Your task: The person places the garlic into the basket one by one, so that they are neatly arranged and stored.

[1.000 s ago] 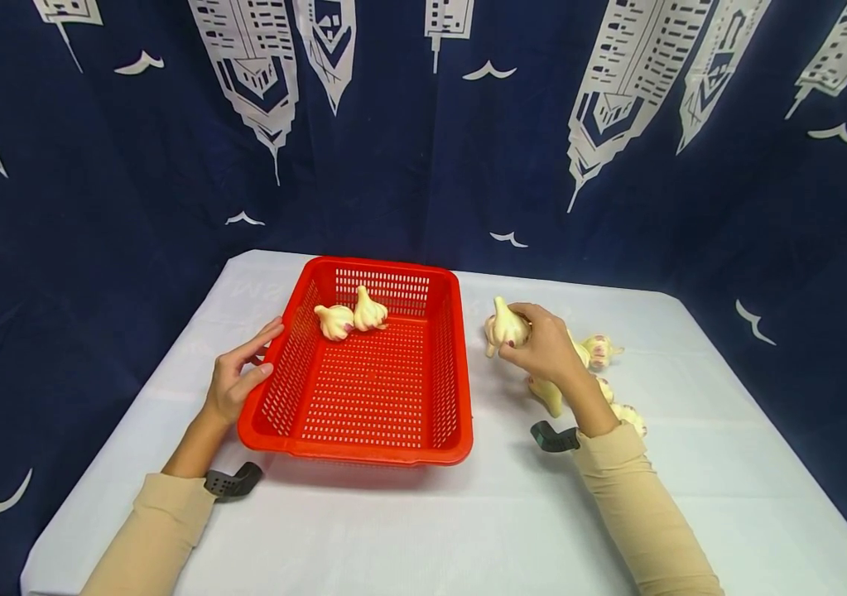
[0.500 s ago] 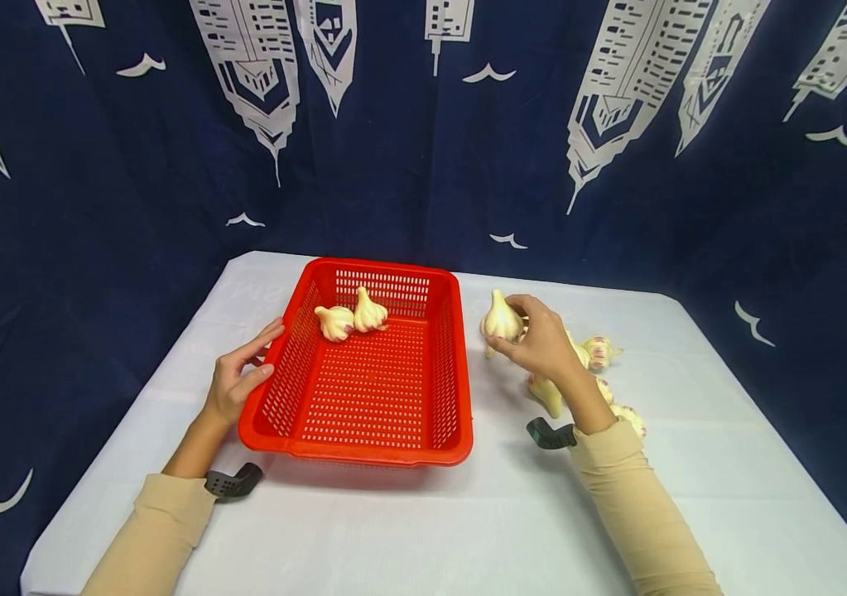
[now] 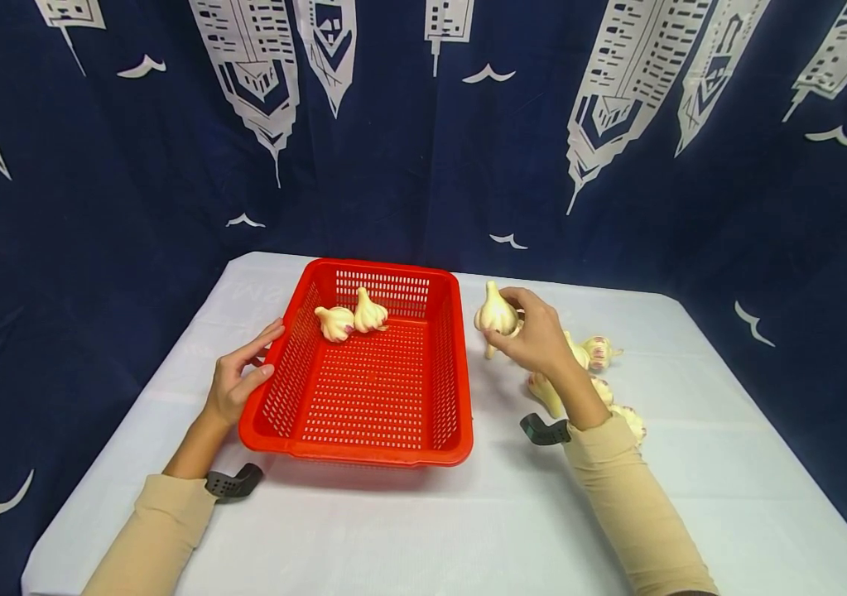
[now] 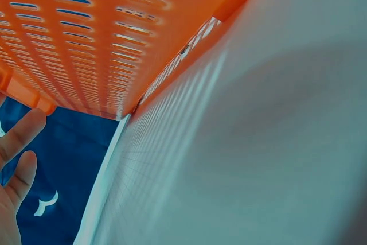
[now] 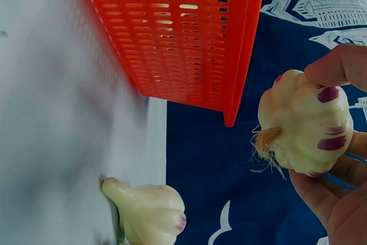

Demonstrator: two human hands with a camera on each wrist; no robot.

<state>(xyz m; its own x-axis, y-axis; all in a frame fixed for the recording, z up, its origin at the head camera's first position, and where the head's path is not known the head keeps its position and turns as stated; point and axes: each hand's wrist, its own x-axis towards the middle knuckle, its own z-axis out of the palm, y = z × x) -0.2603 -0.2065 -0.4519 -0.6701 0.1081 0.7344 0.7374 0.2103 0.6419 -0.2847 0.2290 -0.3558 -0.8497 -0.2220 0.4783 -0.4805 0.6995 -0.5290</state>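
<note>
The right hand point(image 3: 537, 338) pinches a lobed, cream-and-purple garlic bulb point(image 5: 304, 121) with wispy roots, while the left hand point(image 3: 233, 385), fingers relaxed, touches a slotted, rectangular red plastic basket point(image 3: 356, 452).

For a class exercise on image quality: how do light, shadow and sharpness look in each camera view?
Head view: evenly lit, mostly sharp, a soft shadow below the basket; left wrist view: bluish tint, the basket looking orange, pale streaks and a dim shadow on the table; right wrist view: held garlic fairly crisp, blurry grey patches on the table.
</note>
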